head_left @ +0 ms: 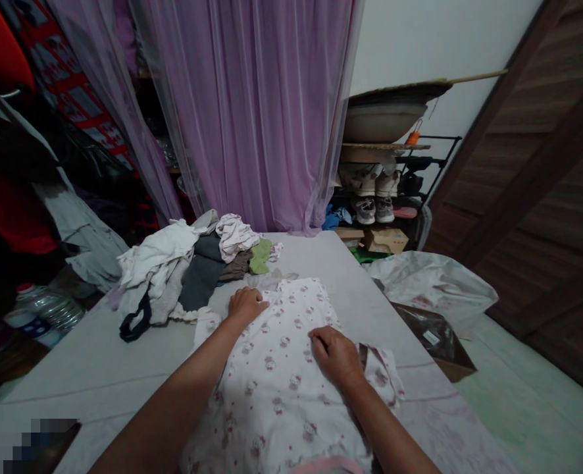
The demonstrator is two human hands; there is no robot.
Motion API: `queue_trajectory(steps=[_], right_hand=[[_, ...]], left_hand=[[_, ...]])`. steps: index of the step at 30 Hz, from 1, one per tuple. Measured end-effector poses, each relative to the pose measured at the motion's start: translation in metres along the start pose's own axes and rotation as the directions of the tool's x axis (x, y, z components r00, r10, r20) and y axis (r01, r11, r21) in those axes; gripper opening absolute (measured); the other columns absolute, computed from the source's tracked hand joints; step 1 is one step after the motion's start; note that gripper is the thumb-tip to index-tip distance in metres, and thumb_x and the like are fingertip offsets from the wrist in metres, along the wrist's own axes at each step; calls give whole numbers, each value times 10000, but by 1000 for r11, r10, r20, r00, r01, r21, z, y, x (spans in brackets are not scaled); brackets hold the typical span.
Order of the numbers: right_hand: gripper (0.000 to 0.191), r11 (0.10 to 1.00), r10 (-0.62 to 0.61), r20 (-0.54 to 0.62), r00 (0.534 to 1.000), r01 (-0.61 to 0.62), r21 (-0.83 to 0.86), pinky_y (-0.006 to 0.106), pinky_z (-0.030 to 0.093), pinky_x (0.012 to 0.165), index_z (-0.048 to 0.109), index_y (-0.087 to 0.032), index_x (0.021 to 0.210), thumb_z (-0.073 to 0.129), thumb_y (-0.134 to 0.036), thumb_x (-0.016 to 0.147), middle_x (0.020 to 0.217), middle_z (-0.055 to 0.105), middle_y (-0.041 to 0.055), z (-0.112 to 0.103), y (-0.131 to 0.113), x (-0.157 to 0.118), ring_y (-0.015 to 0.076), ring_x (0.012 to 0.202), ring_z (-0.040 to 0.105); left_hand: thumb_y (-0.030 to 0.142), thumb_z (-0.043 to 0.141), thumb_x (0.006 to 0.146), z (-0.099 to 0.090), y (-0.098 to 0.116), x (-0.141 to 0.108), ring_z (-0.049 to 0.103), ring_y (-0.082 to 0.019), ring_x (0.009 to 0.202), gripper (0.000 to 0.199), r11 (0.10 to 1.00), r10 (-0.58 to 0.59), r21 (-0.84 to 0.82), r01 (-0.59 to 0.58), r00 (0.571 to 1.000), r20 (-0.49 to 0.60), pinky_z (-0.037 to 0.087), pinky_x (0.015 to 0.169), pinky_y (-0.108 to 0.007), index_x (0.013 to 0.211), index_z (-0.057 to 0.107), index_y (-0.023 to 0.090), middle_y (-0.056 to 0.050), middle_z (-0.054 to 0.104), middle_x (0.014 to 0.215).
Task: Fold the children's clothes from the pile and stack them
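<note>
With fingers curling — whether pinching cloth, I cannot tell — your left hand (246, 306) and right hand (338, 356) are resting on the printed garment (282, 374), which is lying mostly flattened, unfolded, right of the clothes pile (166, 253), itself lying rumpled.

Pale cloth-covered surface (365, 296), jumbled heap of clothes (200, 273), white printed garment (281, 368) spread nearer
</note>
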State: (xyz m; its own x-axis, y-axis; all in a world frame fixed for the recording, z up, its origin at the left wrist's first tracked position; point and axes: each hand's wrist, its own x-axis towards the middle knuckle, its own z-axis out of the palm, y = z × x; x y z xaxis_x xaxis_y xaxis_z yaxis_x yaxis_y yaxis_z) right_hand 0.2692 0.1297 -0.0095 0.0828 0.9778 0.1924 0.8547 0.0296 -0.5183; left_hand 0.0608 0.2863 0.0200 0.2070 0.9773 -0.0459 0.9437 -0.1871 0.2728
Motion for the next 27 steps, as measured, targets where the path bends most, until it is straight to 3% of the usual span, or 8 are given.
queue_trajectory(steps=[4,8,11,13,16,21,24,27], right_hand=[[268,1000,1,-4,1000,-1,-1,267,446,853,706,-226,970,455,-212,876,989,718,44,0,0,0,180,945,644],[277,1000,12,11,1000,-12,-16,253,434,870,711,-228,990,473,-188,854,1016,721,41,-2,-2,1,172,971,640],[281,999,27,26,999,-26,-36,247,433,868,713,-230,996,472,-193,858,1026,721,39,-4,-4,1,170,977,640],[282,999,27,24,999,-25,-48,249,436,863,714,-229,996,468,-196,861,1025,721,39,-5,-6,1,173,976,642],[284,998,23,10,1000,-23,-51,255,441,863,715,-219,999,465,-198,865,1024,719,47,-4,-7,0,180,977,642],[298,998,-9,31,999,8,54,266,452,907,715,-220,1001,459,-178,853,1043,721,46,-14,-1,-2,176,990,644],[330,998,-11,-91,996,16,54,321,439,977,695,-215,1077,467,-195,839,1137,697,71,-33,16,-13,206,1079,614],[399,996,81,-244,966,-88,-17,390,411,1028,638,-202,1196,489,-259,830,1265,628,103,-52,43,-37,250,1195,547]], left_hand=[[369,522,858,-8,-7,2,648,-219,957,164,996,-82,-20,82,996,-17,445,761,-297,898,642,265,-23,721,970],[331,387,913,-31,-43,-1,653,-252,964,260,972,-234,-4,234,968,-87,438,708,-312,1019,599,224,-93,706,1036],[344,419,902,-40,-58,-7,657,-233,969,251,969,-246,-18,245,966,-74,441,710,-287,996,614,217,-78,716,1020],[408,463,889,-37,-52,-11,661,-213,960,279,983,-181,-44,179,983,-43,449,709,-271,1013,631,222,-59,722,1027],[498,577,815,-22,-27,-13,653,-241,980,381,996,-60,-67,59,998,-8,458,736,-296,1065,651,221,-87,717,1078],[340,637,761,-5,8,-12,652,-267,931,195,998,1,-55,1,999,44,431,729,-332,879,692,195,-108,722,989],[300,586,794,-10,7,-12,655,-217,849,136,997,-35,-60,38,998,47,418,680,-297,855,667,210,-52,721,898],[322,495,868,-28,-16,-15,650,-219,915,183,988,-150,-46,148,988,-38,436,711,-289,940,632,223,-52,710,976]])
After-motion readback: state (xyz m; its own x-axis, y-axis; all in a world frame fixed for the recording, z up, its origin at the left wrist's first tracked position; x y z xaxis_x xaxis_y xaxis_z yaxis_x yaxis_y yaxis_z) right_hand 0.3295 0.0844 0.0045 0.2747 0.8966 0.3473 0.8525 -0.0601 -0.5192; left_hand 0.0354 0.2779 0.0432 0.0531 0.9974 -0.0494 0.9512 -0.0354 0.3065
